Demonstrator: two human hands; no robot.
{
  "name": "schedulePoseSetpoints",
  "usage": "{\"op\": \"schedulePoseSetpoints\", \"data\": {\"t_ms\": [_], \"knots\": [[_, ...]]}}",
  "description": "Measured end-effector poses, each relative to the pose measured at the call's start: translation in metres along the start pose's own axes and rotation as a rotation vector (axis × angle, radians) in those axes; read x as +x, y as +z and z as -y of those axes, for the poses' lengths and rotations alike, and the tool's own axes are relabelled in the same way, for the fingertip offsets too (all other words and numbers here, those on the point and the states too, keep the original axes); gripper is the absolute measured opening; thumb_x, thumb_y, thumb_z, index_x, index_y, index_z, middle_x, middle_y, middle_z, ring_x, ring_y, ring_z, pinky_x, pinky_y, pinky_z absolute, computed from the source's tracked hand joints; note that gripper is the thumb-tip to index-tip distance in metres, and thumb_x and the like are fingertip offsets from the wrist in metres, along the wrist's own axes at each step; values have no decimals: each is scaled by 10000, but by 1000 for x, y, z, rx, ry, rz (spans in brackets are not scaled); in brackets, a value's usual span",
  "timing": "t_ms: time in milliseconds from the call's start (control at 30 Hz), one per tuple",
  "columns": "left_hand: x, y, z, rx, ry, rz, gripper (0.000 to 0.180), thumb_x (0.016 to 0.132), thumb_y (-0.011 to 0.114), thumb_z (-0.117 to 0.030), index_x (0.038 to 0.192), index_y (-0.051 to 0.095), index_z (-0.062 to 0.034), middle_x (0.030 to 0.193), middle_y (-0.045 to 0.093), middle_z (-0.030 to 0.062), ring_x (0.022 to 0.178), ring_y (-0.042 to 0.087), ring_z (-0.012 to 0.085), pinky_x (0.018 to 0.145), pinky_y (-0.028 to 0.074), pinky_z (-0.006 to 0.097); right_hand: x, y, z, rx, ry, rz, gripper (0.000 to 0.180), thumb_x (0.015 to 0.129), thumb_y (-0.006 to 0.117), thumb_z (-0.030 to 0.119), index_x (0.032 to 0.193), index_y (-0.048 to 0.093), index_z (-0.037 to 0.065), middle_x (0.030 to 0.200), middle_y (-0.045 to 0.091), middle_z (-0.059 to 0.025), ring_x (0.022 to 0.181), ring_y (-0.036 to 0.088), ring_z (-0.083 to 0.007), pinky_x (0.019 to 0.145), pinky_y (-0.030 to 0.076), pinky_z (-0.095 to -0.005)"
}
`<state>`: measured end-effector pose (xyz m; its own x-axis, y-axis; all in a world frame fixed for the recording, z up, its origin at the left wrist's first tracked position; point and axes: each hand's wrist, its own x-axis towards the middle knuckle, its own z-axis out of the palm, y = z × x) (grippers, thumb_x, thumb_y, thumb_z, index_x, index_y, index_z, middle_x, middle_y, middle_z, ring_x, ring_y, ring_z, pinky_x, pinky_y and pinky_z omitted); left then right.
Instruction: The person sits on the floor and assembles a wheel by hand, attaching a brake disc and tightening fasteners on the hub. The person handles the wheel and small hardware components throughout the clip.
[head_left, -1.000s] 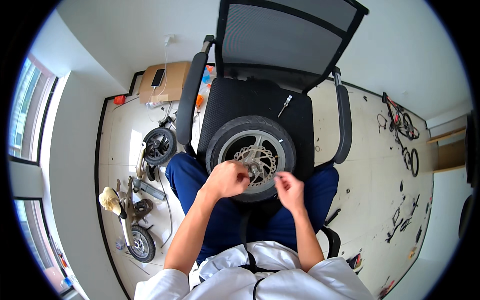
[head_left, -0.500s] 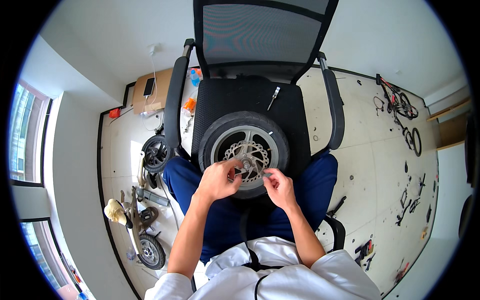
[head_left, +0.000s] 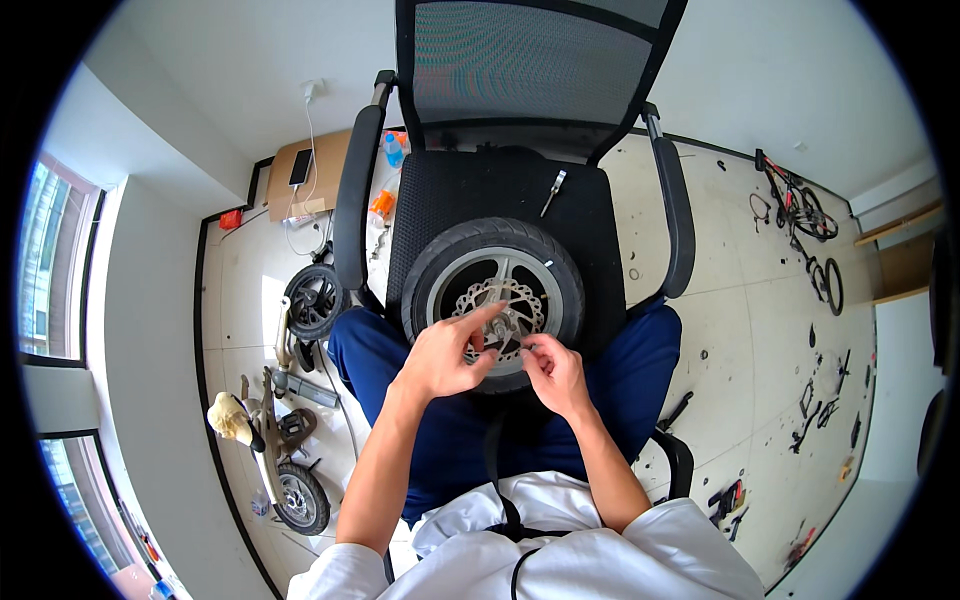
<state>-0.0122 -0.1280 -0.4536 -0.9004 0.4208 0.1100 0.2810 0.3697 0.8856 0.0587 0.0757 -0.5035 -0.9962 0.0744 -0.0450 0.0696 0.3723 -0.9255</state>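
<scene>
A wheel with a black tyre point(head_left: 490, 234) lies flat on the chair seat point(head_left: 430, 180). Its silver brake disc point(head_left: 532, 300) faces up, with the axle point(head_left: 502, 326) standing at the hub. Over the disc's left part is my left hand point(head_left: 445, 357), its index finger stretched toward the hub and the thumb apart; nothing shows in it. My right hand point(head_left: 556, 376) is at the disc's near right side, thumb and fingers pinched together. Whatever is between those fingertips is too small to make out. Beyond the wheel rests a slim tool with a silver head point(head_left: 555, 190).
Chair armrests point(head_left: 360, 200) flank the wheel, and the mesh backrest point(head_left: 530, 75) rises behind. On the left floor are another wheel point(head_left: 315, 300), scooter parts point(head_left: 265, 455) and a phone point(head_left: 300, 167) on cardboard. A bicycle point(head_left: 795, 205) and scattered parts lie right.
My left fingers have opened from a bent grip, the index finger now stretched over the disc. My right hand stays pinched near the disc and has shifted slightly. The view has moved a little.
</scene>
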Motion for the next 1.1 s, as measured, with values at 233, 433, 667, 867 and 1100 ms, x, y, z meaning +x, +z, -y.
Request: {"op": "schedulePoseSetpoints", "data": {"t_ms": [233,433,667,867,1100], "knots": [[-2,-27,9,75,-189,101,194,728,673,-123,638,620,40,550,527,140,499,534,230,507,416,353,4,3,1,-8,-5,13,147,925,683,71,1048,665,-8,695,676,-102,540,612,-128,547,474,-276],[3,-13,-3,-36,-66,52,351,715,655,-183,1026,772,-70,598,602,100,549,600,274,574,498,386,3,5,0,10,9,13,144,923,684,71,1043,670,-7,704,681,-96,538,609,-119,547,478,-273],[1,-21,7,139,-139,134,239,742,685,-184,645,632,28,624,604,156,547,595,292,540,465,375,2,4,-4,7,18,18,134,922,679,69,1032,672,-8,709,684,-91,554,618,-109,549,479,-266],[1,-16,5,70,-85,102,268,737,674,-145,968,714,-15,687,644,109,621,640,249,627,525,344,5,6,6,44,37,20,145,923,679,66,1048,667,-8,707,681,-82,558,606,-89,547,473,-256],[1,-8,2,69,-2,146,482,740,676,-140,1213,716,-62,760,677,119,656,651,251,653,538,345,8,15,18,111,35,69,141,956,669,45,1076,648,-28,753,696,-41,666,631,-43,581,480,-206]]}}
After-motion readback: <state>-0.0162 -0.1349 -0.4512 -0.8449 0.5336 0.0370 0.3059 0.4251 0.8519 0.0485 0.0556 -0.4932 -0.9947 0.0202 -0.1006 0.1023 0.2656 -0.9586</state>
